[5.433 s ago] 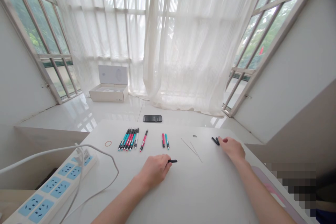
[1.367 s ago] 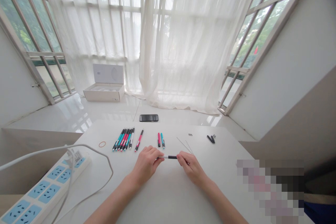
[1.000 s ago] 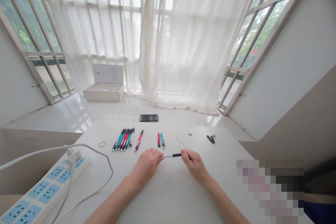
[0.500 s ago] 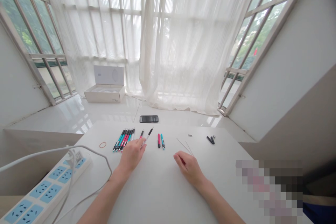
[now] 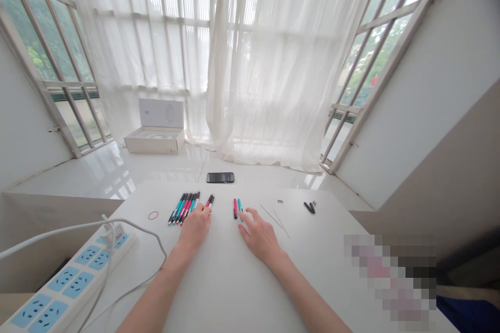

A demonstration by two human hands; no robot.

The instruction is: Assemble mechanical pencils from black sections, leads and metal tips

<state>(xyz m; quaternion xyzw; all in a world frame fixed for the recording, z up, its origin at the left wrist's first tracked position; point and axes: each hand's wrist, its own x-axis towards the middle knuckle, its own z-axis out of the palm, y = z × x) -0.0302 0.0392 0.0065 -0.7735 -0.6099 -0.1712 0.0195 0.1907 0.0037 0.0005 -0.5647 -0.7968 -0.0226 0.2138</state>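
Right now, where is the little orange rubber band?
In the head view, the rubber band lies on the white table, on its left side, just left of the bunch of pens and the left hand.

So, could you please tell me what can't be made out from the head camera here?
In the head view:
Lower ends of the pen bundle: hidden by the left hand.
Lower end of the teal pen: hidden by the right hand.
Small dark item: too small to identify.
Lower right: a pixelated patch blurs whatever lies there.
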